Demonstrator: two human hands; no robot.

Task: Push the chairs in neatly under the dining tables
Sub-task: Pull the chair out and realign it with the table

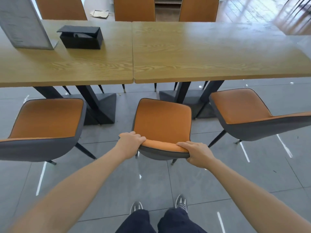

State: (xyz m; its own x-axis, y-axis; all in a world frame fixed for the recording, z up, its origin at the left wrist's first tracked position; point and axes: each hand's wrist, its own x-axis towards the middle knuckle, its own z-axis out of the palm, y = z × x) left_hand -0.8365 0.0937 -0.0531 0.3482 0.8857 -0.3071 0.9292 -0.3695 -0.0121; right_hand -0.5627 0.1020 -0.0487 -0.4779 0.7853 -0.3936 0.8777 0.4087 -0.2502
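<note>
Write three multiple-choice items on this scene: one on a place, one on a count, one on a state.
1. The black box sits: A) on the left table B) on the right table C) on a seat.
2. The near-side chairs number: A) two B) three C) four.
3. The middle chair is: A) tucked under B) pulled out and gripped C) tipped over.

Answers:
1 A: the box stands left of the seam between the tabletops.
2 B: three seats face the near edge.
3 B: the left hand and right hand grip its back, and the seat is clear of the tabletop.
</note>
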